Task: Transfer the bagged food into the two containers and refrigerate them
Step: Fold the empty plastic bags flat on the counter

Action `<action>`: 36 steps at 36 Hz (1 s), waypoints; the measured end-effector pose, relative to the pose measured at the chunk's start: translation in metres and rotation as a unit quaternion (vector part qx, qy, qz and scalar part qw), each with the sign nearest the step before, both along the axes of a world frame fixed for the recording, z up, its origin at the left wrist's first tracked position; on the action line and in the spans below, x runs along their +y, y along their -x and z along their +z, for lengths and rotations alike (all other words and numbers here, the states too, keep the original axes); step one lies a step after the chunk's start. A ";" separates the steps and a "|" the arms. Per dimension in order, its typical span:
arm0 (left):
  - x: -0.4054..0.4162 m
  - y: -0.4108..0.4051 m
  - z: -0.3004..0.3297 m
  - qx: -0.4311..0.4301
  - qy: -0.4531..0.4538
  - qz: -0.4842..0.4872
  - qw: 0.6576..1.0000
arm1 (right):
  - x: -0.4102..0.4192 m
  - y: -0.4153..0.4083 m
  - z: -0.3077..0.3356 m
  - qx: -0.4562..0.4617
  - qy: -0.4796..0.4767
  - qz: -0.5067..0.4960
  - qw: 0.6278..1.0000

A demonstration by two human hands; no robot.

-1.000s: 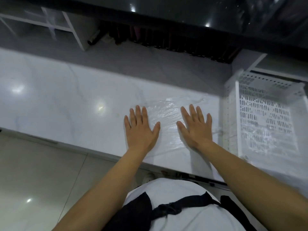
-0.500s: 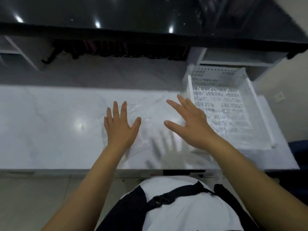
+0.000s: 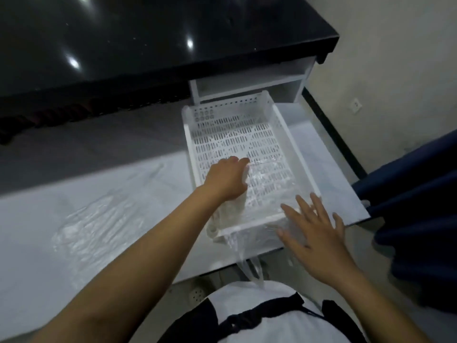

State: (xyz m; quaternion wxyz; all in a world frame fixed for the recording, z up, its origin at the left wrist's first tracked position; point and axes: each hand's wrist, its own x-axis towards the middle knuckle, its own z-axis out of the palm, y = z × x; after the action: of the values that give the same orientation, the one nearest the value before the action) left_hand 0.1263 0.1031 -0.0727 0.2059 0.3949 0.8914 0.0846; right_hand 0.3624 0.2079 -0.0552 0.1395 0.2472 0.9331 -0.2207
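Your left hand (image 3: 226, 178) reaches into the white perforated basket (image 3: 303, 154) with fingers curled over a clear plastic bag (image 3: 265, 180); whether they actually pinch the film I cannot tell, so close them on it fully before lifting, while your right hand (image 3: 312, 232), fingers straight and spread, holding nothing, steadies the basket's near corner. The bag drapes over the near rim with handles hanging off the counter edge, so lift straight up to avoid snagging. A 2nd flattened plastic bag (image 3: 99, 226) lies on the marble counter (image 3: 37, 268); no food, containers or refrigerator are visible.
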 end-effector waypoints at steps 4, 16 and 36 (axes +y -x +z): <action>0.020 0.017 -0.003 -0.002 0.040 0.044 0.998 | 0.004 -0.001 -0.006 0.033 0.028 0.019 0.999; 0.019 0.023 0.027 -0.088 0.018 0.086 0.992 | 0.034 -0.003 0.017 0.144 0.160 0.012 0.976; -0.218 -0.095 0.116 -0.140 -0.427 0.421 0.788 | -0.004 0.198 0.057 0.048 0.393 0.198 0.897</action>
State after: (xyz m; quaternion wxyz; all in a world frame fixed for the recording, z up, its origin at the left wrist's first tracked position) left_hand 0.2213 -0.1145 0.0437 0.0831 0.0120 0.8038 0.5890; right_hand 0.1643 0.2043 0.0014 0.2214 -0.0284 0.8056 -0.5488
